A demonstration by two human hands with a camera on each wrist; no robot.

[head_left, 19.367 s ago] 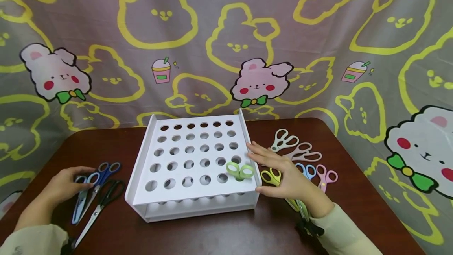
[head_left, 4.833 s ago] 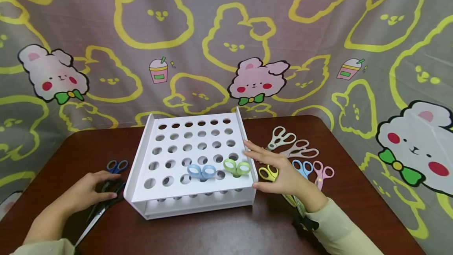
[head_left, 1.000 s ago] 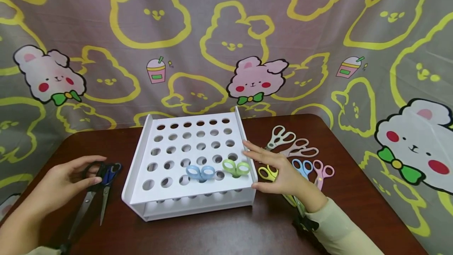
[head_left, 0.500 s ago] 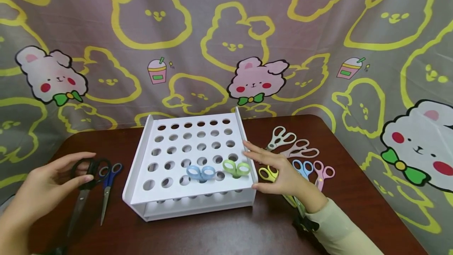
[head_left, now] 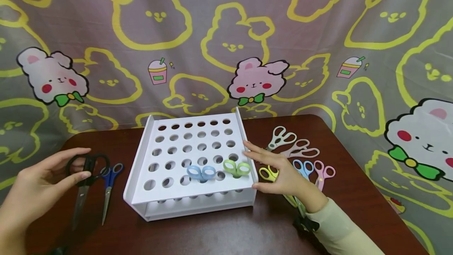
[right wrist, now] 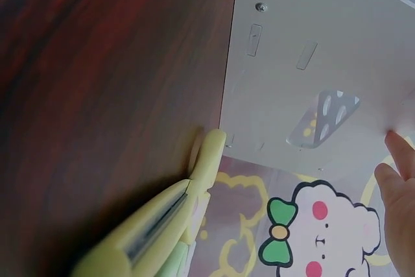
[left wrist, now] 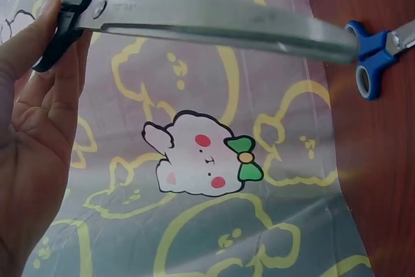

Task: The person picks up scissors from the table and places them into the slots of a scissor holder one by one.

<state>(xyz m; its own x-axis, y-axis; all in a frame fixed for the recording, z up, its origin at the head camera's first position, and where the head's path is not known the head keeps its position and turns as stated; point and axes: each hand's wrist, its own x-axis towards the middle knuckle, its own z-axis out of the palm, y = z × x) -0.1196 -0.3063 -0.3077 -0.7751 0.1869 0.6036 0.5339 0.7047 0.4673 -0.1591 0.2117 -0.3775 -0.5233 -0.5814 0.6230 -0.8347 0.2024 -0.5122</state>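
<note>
My left hand [head_left: 46, 188] pinches the black handles of a pair of scissors [head_left: 88, 164] between thumb and fingers, blades hanging downward. In the left wrist view the long steel blades [left wrist: 214, 24] stretch away from that hand. My right hand [head_left: 284, 172] rests against the right side panel of a white rack [head_left: 216, 189], fingers spread; its fingertips [right wrist: 392, 144] meet the panel in the right wrist view. Light blue scissors [head_left: 201, 173] and green scissors [head_left: 236, 168] stand in holes of the rack's front row, handles up.
Dark blue scissors [head_left: 109, 180] lie left of the rack. To its right lie white scissors [head_left: 279, 139], beige scissors [head_left: 301, 149], yellow scissors [head_left: 268, 173], blue scissors [head_left: 303, 167] and pink scissors [head_left: 322, 173]. A patterned curtain [head_left: 198, 30] hangs behind the table.
The light blue scissors went from the left of the table into the rack. The black scissors, earlier lying down, are now raised in my left hand and shifted left. My right hand stayed put.
</note>
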